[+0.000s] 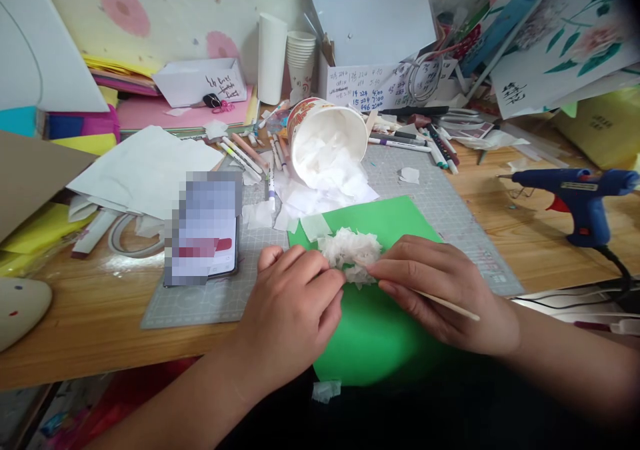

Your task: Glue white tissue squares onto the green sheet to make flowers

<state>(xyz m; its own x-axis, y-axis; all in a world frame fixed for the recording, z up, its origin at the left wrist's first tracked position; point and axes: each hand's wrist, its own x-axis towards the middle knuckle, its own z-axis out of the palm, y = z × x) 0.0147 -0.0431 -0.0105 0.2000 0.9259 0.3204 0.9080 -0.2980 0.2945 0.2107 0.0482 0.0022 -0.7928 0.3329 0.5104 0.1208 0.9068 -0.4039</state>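
A green sheet lies in front of me with a fluffy cluster of white tissue paper on its upper part. My right hand pinches a thin wooden stick, whose far end reaches the tissue cluster. Curled fingers of my left hand are at the cluster's near left side; what they pinch, if anything, is hidden. Behind the sheet, a paper tub lies tipped on its side, with loose white tissue squares spilling from its mouth.
A grey cutting mat lies under the sheet. The phone is at left and a blue glue gun at right, its cord trailing down. Marker pens, stacked paper cups and a white box stand or lie behind.
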